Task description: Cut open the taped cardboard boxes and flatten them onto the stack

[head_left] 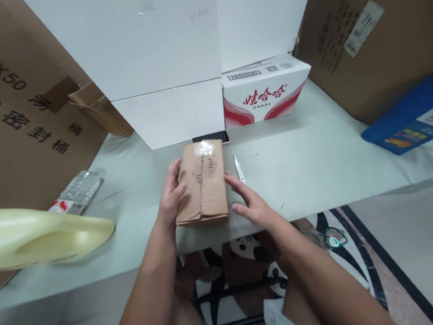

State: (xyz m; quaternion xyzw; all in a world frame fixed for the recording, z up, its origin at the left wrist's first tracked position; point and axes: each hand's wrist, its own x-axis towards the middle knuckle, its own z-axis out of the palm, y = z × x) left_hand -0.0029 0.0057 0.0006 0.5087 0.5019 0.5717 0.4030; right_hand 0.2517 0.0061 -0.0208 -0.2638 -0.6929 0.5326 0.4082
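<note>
A small taped cardboard box lies on the pale tablecloth close to the table's front edge. My left hand rests against the box's left side, its thumb over the top edge and its fingers along the wall. On the other side, my right hand has its fingers stretched out and apart; the index fingertip meets or nearly meets the box's right edge. Beside that hand lies a slim utility knife. A dark phone-like slab sits just behind the box.
Behind stand white cartons and a red-and-white carton. Large brown cartons flank the left side. A blue bottle is at right. A pale yellow curved object and a clear plastic package are at left.
</note>
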